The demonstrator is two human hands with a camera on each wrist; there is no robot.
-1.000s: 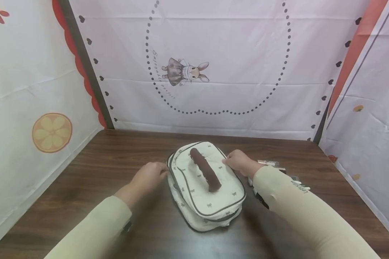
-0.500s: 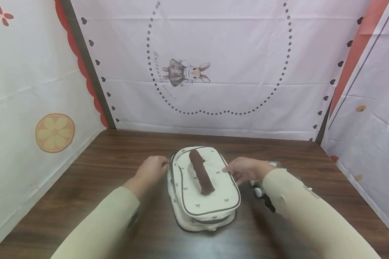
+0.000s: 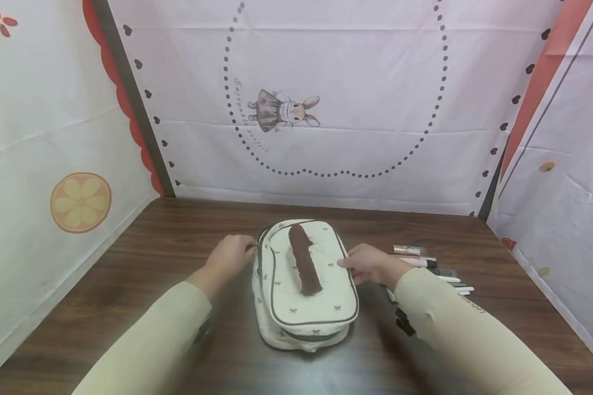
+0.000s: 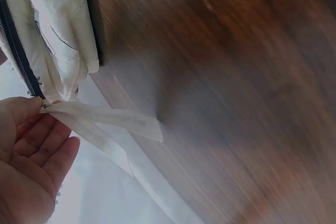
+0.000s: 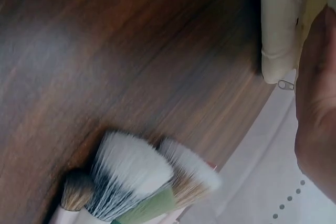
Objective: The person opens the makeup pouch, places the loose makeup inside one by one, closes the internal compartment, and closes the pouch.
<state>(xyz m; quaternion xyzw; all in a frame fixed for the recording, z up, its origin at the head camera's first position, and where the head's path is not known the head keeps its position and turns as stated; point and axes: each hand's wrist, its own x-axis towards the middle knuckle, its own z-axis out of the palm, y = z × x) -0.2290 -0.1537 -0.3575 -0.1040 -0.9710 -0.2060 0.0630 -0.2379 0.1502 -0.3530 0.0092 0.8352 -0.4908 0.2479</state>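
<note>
Cream bow-printed fabric bag (image 3: pixel 289 291), rounded and dark-piped, with brown plush handle (image 3: pixel 305 260), on dark wood-grain tabletop (image 3: pixel 153 263).
Left hand (image 3: pixel 229 255) pinches white ribbon tab (image 4: pixel 110 117); right hand (image 3: pixel 369 261) grips bag's side; contents hidden.

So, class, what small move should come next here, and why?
Probably draw the ribbon along the zip, with the bag held steady: the left grip pinches the ribbon where it meets the zip, while the right grip holds the bag's opposite side.
</note>
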